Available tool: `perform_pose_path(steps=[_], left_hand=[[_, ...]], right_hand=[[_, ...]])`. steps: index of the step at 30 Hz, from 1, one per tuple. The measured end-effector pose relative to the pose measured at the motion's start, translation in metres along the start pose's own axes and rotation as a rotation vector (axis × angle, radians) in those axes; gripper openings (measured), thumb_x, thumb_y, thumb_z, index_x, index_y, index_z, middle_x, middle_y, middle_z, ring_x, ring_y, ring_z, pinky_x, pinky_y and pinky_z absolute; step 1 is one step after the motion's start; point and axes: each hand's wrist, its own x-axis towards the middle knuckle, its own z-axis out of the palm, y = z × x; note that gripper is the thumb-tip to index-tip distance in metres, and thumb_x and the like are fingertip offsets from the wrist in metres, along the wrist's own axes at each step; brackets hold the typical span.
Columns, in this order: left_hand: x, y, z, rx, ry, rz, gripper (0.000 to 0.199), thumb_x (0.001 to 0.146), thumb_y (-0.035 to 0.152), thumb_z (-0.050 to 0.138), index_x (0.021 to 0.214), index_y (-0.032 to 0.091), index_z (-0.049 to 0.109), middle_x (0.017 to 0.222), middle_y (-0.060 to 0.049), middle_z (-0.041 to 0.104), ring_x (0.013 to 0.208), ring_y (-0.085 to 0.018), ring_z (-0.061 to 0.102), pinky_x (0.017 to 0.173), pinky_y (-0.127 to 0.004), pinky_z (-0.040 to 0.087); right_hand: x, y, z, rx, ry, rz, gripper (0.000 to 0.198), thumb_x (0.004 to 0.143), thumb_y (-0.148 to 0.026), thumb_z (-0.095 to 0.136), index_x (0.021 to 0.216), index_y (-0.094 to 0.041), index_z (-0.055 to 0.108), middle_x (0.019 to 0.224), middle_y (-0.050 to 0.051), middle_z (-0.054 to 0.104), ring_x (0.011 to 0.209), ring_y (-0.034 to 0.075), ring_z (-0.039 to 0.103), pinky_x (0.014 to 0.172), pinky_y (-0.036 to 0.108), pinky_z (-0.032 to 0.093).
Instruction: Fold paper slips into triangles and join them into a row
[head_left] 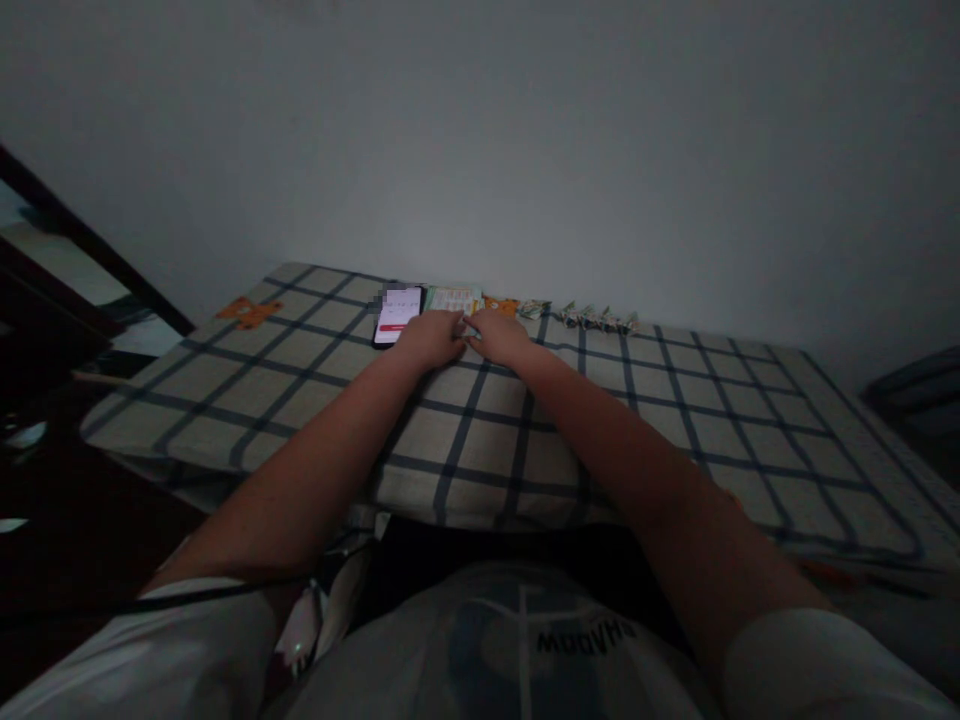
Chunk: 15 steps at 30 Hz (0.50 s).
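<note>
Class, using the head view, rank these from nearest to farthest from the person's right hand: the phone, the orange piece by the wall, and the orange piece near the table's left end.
1. Back orange piece: just beyond the right hand.
2. Phone: to its left.
3. Left-end orange piece: farther left.

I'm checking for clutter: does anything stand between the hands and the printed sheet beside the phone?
Nothing visible does. The left hand and right hand are at the near side of the printed sheet; the phone lies left of it, not between.
</note>
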Motion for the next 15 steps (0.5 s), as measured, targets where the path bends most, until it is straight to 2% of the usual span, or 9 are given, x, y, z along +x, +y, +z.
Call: perform_pose_path(steps=[3,8,12,15], left_hand=[[-0.001,0.003,-0.002,0.016,0.015,0.002,0.053,0.083,0.03,0.062,0.134,0.017,0.065,0.12,-0.018,0.073,0.111,-0.039,0.067,0.093,-0.046,0.05],[-0.002,0.008,-0.007,0.024,0.034,0.003,0.053,0.084,0.029,0.06,0.136,0.019,0.066,0.117,-0.016,0.075,0.109,-0.038,0.069,0.09,-0.045,0.049],[-0.001,0.01,-0.009,0.035,0.084,0.012,0.044,0.087,0.03,0.056,0.128,0.021,0.071,0.113,-0.016,0.075,0.108,-0.038,0.067,0.089,-0.047,0.049],[-0.001,0.013,-0.012,-0.041,0.197,0.059,0.046,0.085,0.026,0.059,0.13,0.019,0.068,0.124,-0.016,0.069,0.116,-0.037,0.062,0.097,-0.048,0.047]], right_hand=[[-0.001,0.003,-0.002,-0.008,0.012,-0.036,0.043,0.102,-0.037,0.052,0.133,-0.011,0.064,0.135,0.018,0.064,0.126,0.028,0.057,0.105,0.039,0.043],[-0.001,0.004,-0.006,0.011,-0.003,-0.054,0.039,0.106,-0.033,0.044,0.124,-0.012,0.071,0.128,0.017,0.067,0.12,0.026,0.059,0.102,0.036,0.043],[-0.003,0.002,-0.007,0.081,0.106,-0.027,0.037,0.106,-0.026,0.04,0.122,-0.011,0.069,0.131,0.016,0.064,0.12,0.022,0.057,0.103,0.032,0.041],[-0.005,0.004,-0.007,0.161,0.201,0.004,0.036,0.106,-0.024,0.036,0.118,-0.012,0.068,0.125,0.014,0.067,0.117,0.021,0.058,0.104,0.03,0.039]])
